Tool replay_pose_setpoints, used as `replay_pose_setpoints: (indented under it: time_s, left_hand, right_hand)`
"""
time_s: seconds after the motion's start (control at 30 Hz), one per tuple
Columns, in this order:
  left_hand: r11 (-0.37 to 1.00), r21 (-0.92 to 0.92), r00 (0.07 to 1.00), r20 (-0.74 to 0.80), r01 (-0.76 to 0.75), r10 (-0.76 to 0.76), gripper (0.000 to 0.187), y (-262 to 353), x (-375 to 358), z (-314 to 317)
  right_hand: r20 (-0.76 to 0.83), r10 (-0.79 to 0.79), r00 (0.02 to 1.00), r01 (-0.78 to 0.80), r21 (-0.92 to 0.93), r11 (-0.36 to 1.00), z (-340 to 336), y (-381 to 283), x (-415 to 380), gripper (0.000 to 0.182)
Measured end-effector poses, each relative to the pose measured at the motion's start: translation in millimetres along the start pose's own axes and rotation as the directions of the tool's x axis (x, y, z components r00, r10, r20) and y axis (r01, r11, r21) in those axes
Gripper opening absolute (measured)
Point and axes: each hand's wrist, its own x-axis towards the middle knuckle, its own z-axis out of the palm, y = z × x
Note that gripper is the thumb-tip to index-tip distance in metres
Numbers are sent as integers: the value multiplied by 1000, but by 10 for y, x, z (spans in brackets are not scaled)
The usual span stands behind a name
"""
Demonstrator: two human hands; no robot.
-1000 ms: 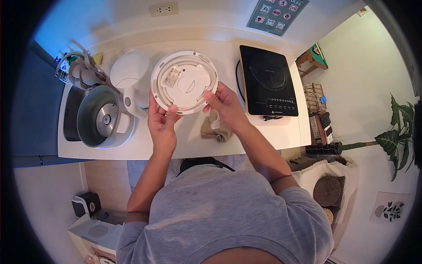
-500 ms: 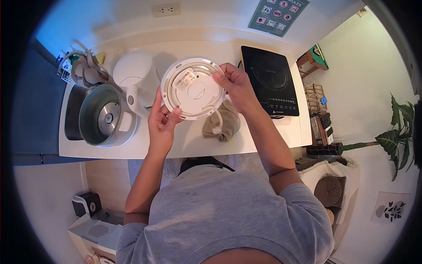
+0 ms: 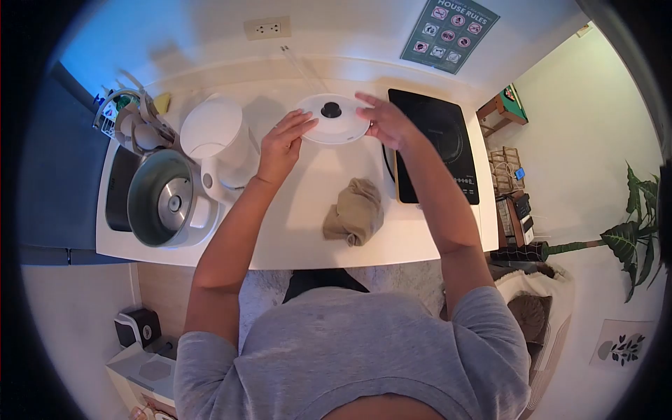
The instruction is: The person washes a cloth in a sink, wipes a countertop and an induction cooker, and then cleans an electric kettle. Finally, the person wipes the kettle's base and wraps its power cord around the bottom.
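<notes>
A round white kettle base (image 3: pixel 343 131) with a black connector at its centre is at the back of the counter, connector side up. My left hand (image 3: pixel 283 143) grips its left rim, with the fingers laid over the edge. On the opposite side my right hand (image 3: pixel 386 124) has its lower fingers at the rim, while one finger stretches out above. A cord with a two-pin plug (image 3: pixel 285 53) extends behind the base toward the wall. Nearer to me lies a crumpled beige cloth (image 3: pixel 357 210). The white electric kettle (image 3: pixel 213 126) stands left of my left hand.
A grey-green pot (image 3: pixel 162 199) stands at the left, overlapping the sink (image 3: pixel 117 192). Behind it are utensils (image 3: pixel 143 126) in a holder. A black induction cooktop (image 3: pixel 437 147) sits right of the base, partly behind my right arm. The wall has an outlet (image 3: pixel 267 29).
The kettle base has been turned from its labelled underside to its connector side and moved away from me toward the back. The plug now shows near the wall; the cloth lies fully uncovered.
</notes>
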Motion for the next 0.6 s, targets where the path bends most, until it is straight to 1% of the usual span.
replay_pose_setpoints:
  time_s: [0.03, 0.07, 0.13, 0.17, 0.23, 0.27, 0.3, 0.33, 0.37, 0.4, 0.43, 0.47, 0.5, 0.53, 0.57, 0.6]
  left_hand:
    - [1000, 11, 1000, 0, 4, -4, 48, -141, -13, 127]
    - [1000, 11, 1000, -4, -1, 1, 48, -290, -59, 252]
    - [995, 64, 995, 65, 78, -82, 50, -570, -171, 486]
    - [995, 65, 995, 62, 77, -81, 50, -685, -234, 591]
    - [978, 137, 980, 105, 157, -172, 54, -792, -415, 745]
    - [937, 116, 918, 195, 328, -346, 57, -752, -469, 733]
    - [935, 115, 915, 200, 334, -352, 57, -724, -529, 763]
    - [839, -137, 845, 189, 527, -500, 53, -685, -575, 789]
    - [653, -375, 747, 219, 658, -628, 50, -652, -618, 816]
    - [397, -575, 630, 284, 715, -723, 49, -617, -655, 837]
    - [102, -716, 509, 380, 691, -772, 51, -590, -670, 857]
    - [-203, -782, 394, 496, 589, -774, 54, -567, -675, 874]
    - [-202, -782, 394, 497, 590, -773, 54, -539, -645, 861]
    - [-258, -777, 416, 549, 575, -725, 56, -491, -587, 802]
    - [-313, -768, 440, 595, 560, -673, 60, -440, -511, 720]
    - [-309, -770, 443, 591, 558, -674, 60, -361, -389, 601]
  right_hand:
    - [-106, -7, 994, 9, 17, 1000, -55, 134, 113, 42]
    - [-105, -13, 994, 14, 13, 1000, -141, 301, 231, 42]
    - [-69, 33, 997, -22, 156, 987, -306, 643, 435, 33]
    - [-67, 31, 997, -21, 155, 988, -354, 781, 510, 33]
    - [-210, 110, 972, -76, 163, 984, -409, 1031, 566, 33]
    - [-211, 117, 970, -83, 165, 983, -406, 1085, 574, 33]
    - [-225, 129, 966, -95, 154, 983, -406, 1134, 573, 31]
    - [-239, 138, 961, -106, 144, 984, -412, 1167, 575, 29]
    - [-241, 144, 960, -110, 148, 983, -397, 1156, 571, 29]
    - [-263, 101, 960, -75, 109, 991, -382, 1136, 563, 29]
    - [-284, 55, 957, -37, 68, 997, -372, 1103, 550, 30]
    - [-288, 56, 956, -37, 71, 997, -337, 1016, 490, 30]
    - [-286, -17, 958, -4, -72, 997, -273, 868, 400, 30]
    - [-270, -89, 959, 31, -214, 976, -187, 714, 298, 30]
    - [-266, -92, 960, 34, -214, 976, -73, 568, 168, 30]
    - [-231, -304, 924, 192, -407, 893, 53, 423, -3, 28]
